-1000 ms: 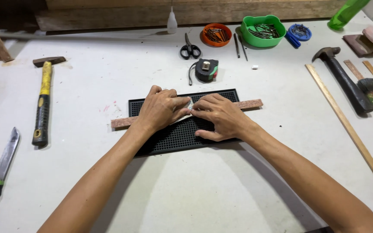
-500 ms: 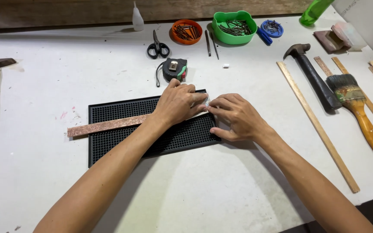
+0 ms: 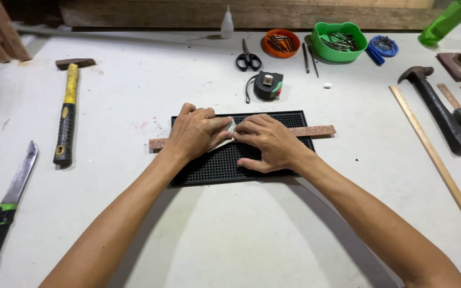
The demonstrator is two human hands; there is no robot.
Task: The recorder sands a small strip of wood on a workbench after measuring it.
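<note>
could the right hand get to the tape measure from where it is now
Probably yes. The right hand rests on the black mat, and the tape measure sits just beyond the mat's far edge with bare table between.

White table (image 3: 134, 96): black mat (image 3: 225, 165), hammers, knife (image 3: 6, 205).

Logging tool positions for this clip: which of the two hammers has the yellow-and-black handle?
The hammer on the left side of the table, lying beside the knife. The other, a claw hammer on the right, has an all-dark handle.

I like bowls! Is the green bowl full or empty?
Not empty: the green bowl holds a pile of dark nails; how full it is, I cannot tell.
</note>
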